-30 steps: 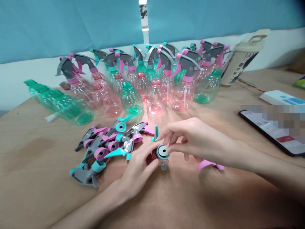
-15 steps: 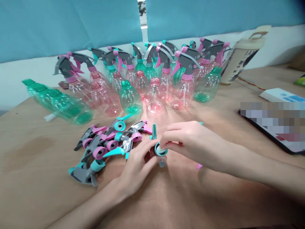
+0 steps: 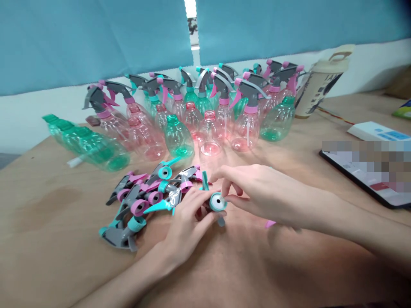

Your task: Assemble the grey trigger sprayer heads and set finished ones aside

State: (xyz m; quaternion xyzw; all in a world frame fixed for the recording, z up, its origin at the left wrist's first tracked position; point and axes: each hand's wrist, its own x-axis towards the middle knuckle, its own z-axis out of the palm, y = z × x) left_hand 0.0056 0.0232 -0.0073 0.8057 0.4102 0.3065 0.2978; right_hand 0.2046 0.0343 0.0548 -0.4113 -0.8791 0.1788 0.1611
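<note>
My left hand (image 3: 189, 222) grips a teal-and-grey spray head (image 3: 218, 202), its round collar facing up with a white disc with a dark hole inside. My right hand (image 3: 253, 190) is at the collar's right edge, its fingers bent and apart, with nothing visible between them. To the left of my left hand lies a pile of loose spray heads (image 3: 139, 207) in grey with pink or teal parts. A pink tip (image 3: 270, 223) shows under my right forearm; the rest of that piece is hidden.
Behind the hands stand several pink and green bottles (image 3: 210, 137), many with spray heads on. Green bottles (image 3: 93, 147) lean in a row at the left. A patterned cup (image 3: 323, 85), a white box (image 3: 379, 131) and a dark-edged tablet (image 3: 356, 171) are at the right.
My right fingers have lifted out of the collar and spread. The white disc inside the collar now shows. The whole view has shifted slightly.
</note>
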